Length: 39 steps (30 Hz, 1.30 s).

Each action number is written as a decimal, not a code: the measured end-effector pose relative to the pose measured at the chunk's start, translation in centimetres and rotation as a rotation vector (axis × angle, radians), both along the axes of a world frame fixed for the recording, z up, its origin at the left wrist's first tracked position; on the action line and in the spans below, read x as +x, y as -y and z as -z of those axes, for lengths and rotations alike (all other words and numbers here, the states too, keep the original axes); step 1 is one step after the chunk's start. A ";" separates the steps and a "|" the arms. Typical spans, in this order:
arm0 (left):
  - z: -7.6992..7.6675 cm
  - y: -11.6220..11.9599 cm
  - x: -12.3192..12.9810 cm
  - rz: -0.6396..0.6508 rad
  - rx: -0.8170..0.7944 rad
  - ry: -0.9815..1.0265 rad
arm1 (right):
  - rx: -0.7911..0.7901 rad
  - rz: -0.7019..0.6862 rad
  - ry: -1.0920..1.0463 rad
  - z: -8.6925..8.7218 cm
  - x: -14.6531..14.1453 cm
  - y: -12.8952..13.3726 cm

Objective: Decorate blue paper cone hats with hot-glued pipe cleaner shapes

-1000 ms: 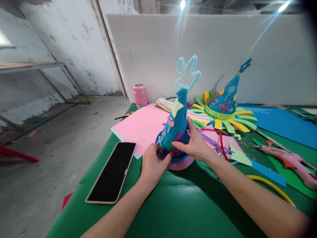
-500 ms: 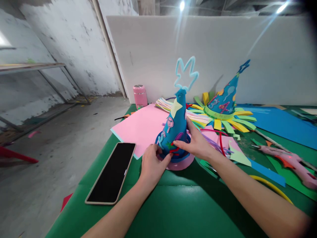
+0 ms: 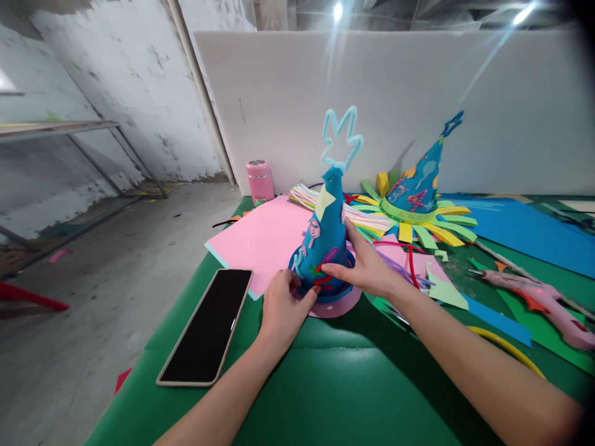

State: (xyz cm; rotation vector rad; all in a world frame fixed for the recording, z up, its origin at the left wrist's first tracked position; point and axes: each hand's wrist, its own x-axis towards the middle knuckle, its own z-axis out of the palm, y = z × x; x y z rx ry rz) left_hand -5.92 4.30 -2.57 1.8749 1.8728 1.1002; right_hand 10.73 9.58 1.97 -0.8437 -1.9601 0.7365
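Note:
A blue cone party hat (image 3: 328,229) stands upright on the green table (image 3: 362,384), topped by a light-blue pipe-cleaner shape (image 3: 342,137). Stickers, a pale star and red and green pieces decorate its side. Around its foot runs a blue ring with a pink paper brim (image 3: 335,307) below. My left hand (image 3: 284,303) grips the lower left edge, thumb at the front near the red piece. From the right, my right hand (image 3: 369,263) wraps the cone's lower part, its thumb across the front and its fingers partly hidden behind.
A phone (image 3: 207,328) lies left of my left arm. Pink paper (image 3: 264,238) and a pink flask (image 3: 260,181) are behind. At right stand a second decorated hat (image 3: 416,186), a pink glue gun (image 3: 539,300), paper scraps and a bundle of pipe cleaners (image 3: 362,217).
The whole view has shifted slightly, so everything sits a little further left. Both hands keep their hold on the hat, with the cone looking a touch more upright.

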 end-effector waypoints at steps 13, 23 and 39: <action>-0.4 0.2 0.9 -0.086 -0.022 -0.132 | 0.012 -0.033 0.061 0.4 0.6 -0.4; -0.9 0.3 1.6 -0.161 -0.074 -0.147 | 0.015 -0.027 0.053 0.3 0.7 -0.4; -1.1 0.3 1.7 -0.142 -0.065 -0.106 | 0.027 0.162 0.024 1.0 -1.2 0.1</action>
